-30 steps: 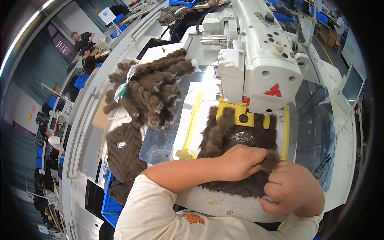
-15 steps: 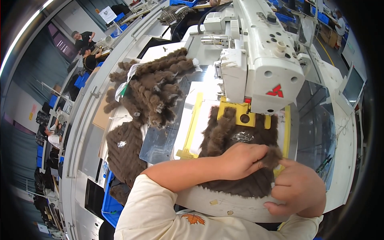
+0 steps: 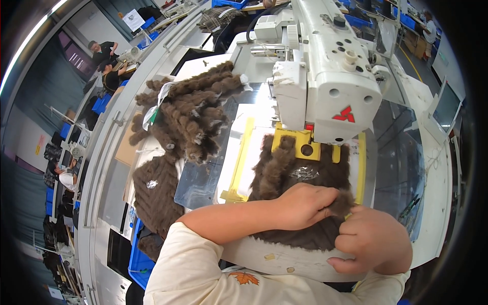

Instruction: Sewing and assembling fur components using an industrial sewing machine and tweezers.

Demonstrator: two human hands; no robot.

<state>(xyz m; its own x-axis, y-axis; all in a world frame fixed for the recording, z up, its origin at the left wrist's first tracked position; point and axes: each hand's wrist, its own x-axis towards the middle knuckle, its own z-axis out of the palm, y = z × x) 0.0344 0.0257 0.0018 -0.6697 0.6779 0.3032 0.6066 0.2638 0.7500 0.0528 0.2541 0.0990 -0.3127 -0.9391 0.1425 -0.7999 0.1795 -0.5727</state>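
A tuft-ended brown fur strip [image 3: 342, 203] is pinched between the thumb and fingers of my left hand [image 3: 307, 203]. From the right, my right hand [image 3: 373, 236] meets the same tuft with curled fingers; its grip is partly hidden. Both hands are over a dark brown quilted fabric panel [image 3: 300, 231], whose near edge is frayed. Another fur strip [image 3: 274, 175] lies along the panel's left part, its far end at a yellow clamp plate [image 3: 296, 142]. A silvery patch [image 3: 304, 173] shows on the panel. My left forearm covers part of it.
A white sewing machine head [image 3: 335, 76] rises beyond the panel. Yellow tape strips [image 3: 239, 160] border the white template. To the left are a bundle of fur strips [image 3: 190, 114], another quilted panel [image 3: 156, 190] and a blue bin [image 3: 138, 259]. Other people work far off.
The whole view has shifted slightly. Both hands stay at the fur tuft with almost the same hold, and the panel and clamp keep their places.
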